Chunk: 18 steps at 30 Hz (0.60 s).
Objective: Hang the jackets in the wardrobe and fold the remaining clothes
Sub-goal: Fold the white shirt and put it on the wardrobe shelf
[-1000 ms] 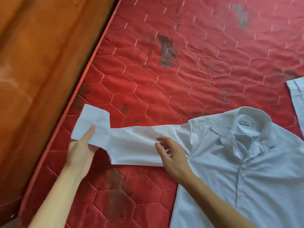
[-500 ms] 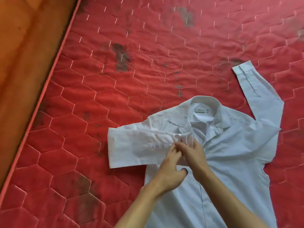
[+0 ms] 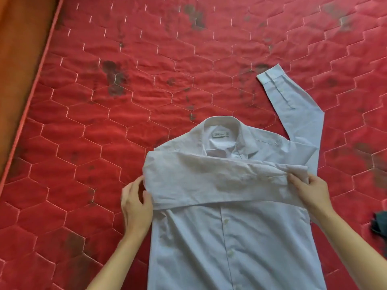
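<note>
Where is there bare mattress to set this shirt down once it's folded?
Widest free patch: the red mattress between the wooden frame and the shirt, beyond the left hand. Another strip runs beyond the collar and the outstretched sleeve. The right side is crowded: the right hand pinching the cuff, that sleeve, and a dark item at the edge.

The shirt (image 3: pixel 230 237) runs off the picture's bottom edge, so its hem is unseen. Its folded sleeve (image 3: pixel 209 181) covers the chest and the lower part of the collar opening. The collar label (image 3: pixel 219 134) is too small to read. The right grip (image 3: pixel 310 189) pinches the cuff and covers its end. The left grip (image 3: pixel 136 204) is blurred at the sleeve's fold — pinching or only touching, I cannot tell. On the mattress (image 3: pixel 146 101), toward its right, a dark cloth (image 3: pixel 380 223) is cut by the picture's edge — what it is cannot be told.
</note>
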Available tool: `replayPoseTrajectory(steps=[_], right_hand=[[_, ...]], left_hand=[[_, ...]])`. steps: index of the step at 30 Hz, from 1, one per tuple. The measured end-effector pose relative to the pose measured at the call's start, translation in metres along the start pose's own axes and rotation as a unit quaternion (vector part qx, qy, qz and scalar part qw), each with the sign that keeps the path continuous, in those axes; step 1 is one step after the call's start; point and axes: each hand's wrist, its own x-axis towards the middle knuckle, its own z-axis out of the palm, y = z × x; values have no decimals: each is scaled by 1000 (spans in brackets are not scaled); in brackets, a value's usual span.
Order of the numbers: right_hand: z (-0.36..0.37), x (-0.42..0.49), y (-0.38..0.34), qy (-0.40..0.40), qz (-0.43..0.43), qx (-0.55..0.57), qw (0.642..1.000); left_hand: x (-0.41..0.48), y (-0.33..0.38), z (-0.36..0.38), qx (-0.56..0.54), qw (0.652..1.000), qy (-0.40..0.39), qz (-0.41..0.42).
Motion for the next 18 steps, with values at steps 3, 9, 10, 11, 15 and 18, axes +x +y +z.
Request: replayPoseTrajectory(steps=[3,9,10,11,15,18], right_hand=[[-7,21,18,-20,-16,-65,998],[2,25,32,-38,-40,-138,989],[2,24,33,-31,-44,-136,989],[1,24,34,-19,-44,-129,990],[-3,29,37,19,-23,-86,996],[-9,33,40,24,-11,-107,994]], left_hand=[[5,-2,11,-26,993,-44,-108],[12,3,33,-55,979,-45,-192],[15,1,33,-62,978,-24,-198],[17,0,31,-67,977,-3,-202],[22,9,25,23,985,11,-168],[19,32,31,93,989,12,-115]])
